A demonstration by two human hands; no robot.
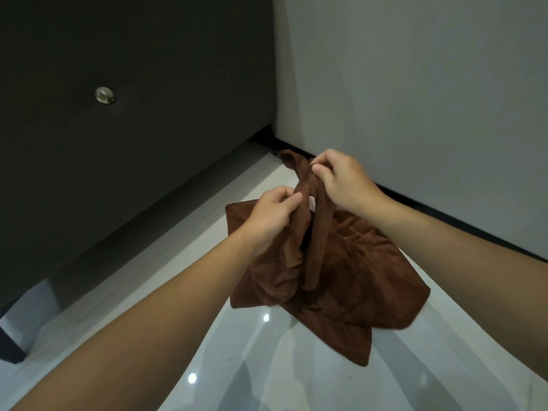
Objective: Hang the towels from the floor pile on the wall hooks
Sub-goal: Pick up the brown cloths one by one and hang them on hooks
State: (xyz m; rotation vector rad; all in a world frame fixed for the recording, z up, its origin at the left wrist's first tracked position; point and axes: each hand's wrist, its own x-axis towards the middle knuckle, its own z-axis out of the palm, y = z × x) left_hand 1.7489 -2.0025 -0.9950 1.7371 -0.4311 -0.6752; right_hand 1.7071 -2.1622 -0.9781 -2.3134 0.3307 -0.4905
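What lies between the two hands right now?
In the head view, a bunched strip of the brown towel runs from the left hand to the right hand.

The towel (pixel 311 232) is plain rust brown with a small white tag (pixel 312 202); the pile (pixel 370 286) under it is the same brown. The floor (pixel 267 366) is glossy pale grey, the wall (pixel 415 84) off-white, its skirting (pixel 444 213) black, the panel (pixel 118 158) charcoal with a silver stud (pixel 105 95).

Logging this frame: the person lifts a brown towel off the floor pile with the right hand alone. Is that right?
No. The head view shows both the left hand and the right hand pinching the brown towel, lifting it off the floor pile.
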